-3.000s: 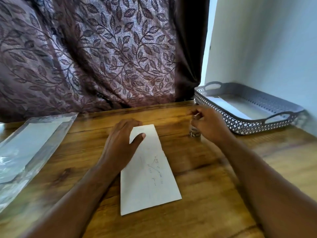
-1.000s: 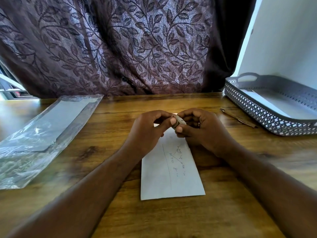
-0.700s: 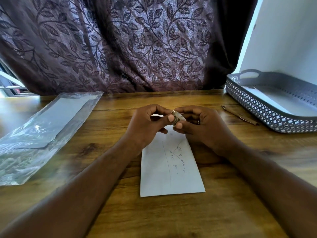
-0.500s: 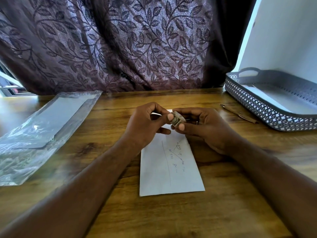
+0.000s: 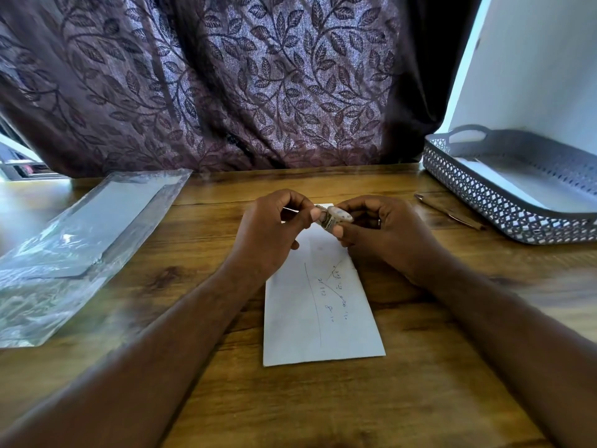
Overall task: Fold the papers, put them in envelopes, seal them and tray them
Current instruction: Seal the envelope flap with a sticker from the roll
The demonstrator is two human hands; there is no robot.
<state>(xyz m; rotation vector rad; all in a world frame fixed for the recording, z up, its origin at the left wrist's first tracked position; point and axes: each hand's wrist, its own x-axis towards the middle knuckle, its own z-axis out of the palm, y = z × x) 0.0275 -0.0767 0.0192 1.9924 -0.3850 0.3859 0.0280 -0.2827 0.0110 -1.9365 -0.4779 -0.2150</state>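
Envelope (image 5: pixel 319 312) paper, white and flat, lies on the wooden table (image 5: pixel 323 409) straight in front of you, its long side running away from you and its near short edge toward your body. Blue handwriting and a long curved pen line show on its upper face. Its far end is hidden under your hands, so you cannot tell from here whether the flap is down.

Just above that far end you hold a small roll of tape (image 5: pixel 332 218) between both hands. Your right hand (image 5: pixel 387 234) has its fingers curled round the roll, thumb under it and forefinger over the top. Your left hand (image 5: pixel 271 234) is curled too, its thumb and forefinger pinching the roll's left side, where a jagged edge shows. Whether a strip is pulled free is too small to tell.

To your right a brown pen (image 5: pixel 449 215) lies on the table, near the grey perforated tray (image 5: pixel 504 205). The tray stands at the table's right edge, against the pale wall (image 5: pixel 533 59), with a white sheet (image 5: pixel 504 182) lying inside. To your left, well apart from the envelope, lies a clear plastic sleeve (image 5: pixel 80 240) with something pale and flat in it. A brown leaf-patterned curtain (image 5: pixel 226 85) hangs behind the table.
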